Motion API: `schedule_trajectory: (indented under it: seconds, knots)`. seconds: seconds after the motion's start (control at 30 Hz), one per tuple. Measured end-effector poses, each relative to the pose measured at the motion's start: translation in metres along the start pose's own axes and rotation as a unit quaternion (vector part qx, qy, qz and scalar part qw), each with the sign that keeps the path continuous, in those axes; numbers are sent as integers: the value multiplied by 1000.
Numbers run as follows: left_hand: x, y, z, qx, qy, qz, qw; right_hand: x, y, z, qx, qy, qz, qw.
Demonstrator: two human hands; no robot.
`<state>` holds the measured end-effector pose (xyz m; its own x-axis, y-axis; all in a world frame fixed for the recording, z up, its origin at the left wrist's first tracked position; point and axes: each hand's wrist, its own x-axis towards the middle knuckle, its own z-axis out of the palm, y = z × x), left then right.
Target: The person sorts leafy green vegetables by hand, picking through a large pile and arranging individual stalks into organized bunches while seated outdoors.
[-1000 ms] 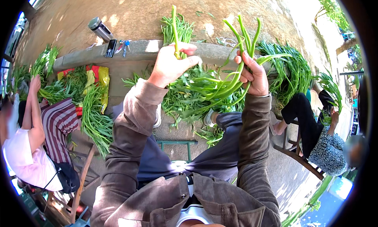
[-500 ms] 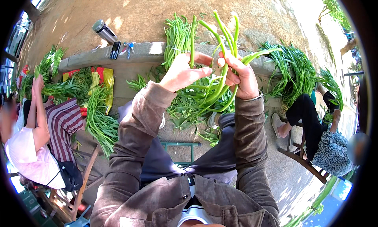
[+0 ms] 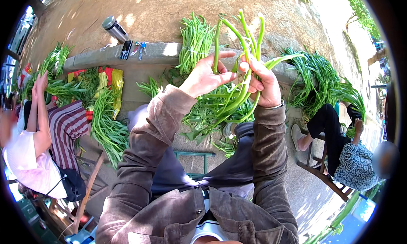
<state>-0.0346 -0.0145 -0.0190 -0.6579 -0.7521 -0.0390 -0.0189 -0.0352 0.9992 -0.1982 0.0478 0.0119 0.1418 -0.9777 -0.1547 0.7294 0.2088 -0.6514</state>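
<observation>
At far left a seated person in a striped top works beside heaped greens on a red-and-yellow sheet. A flask and phone rest on the stone kerb, off the dirt. The left hand pinches one stem upright, fingers loosely spread; the right hand grips the bunch of long green stems, raised above the lap so its ends line up. A tied bundle lies on the kerb behind.

Sunlit dirt ground lies beyond a stone curb; paved floor below, with a wooden stool at right.
</observation>
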Motion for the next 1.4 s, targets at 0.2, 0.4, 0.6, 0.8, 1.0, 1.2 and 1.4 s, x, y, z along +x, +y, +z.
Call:
schedule_trajectory:
  seconds: [0.2, 0.4, 0.6, 0.8, 1.0, 1.2, 1.4]
  knots:
    - [3, -8, 0, 15, -13, 1, 1000, -2, -2, 1, -1, 1, 0, 1000]
    - [-5, 3, -4, 21, -19, -4, 1000, -5, -16, -15, 58, 9, -58, 997]
    - [-9, 9, -9, -39, 24, -71, 996, 1, -12, -23, 80, 34, -87, 992]
    - [-9, 12, -17, -173, 158, -78, 969, 4, -5, -19, 52, 94, -100, 989]
    - [-11, 9, -20, -260, 202, -38, 943, 4, -3, -18, 46, 110, -102, 988]
    - [-18, 19, -26, -141, 41, -114, 983, 4, -5, -16, 75, 97, -109, 986]
    - [-18, 11, -40, -60, 107, -37, 992, -1, -16, -23, 94, 64, -118, 987]
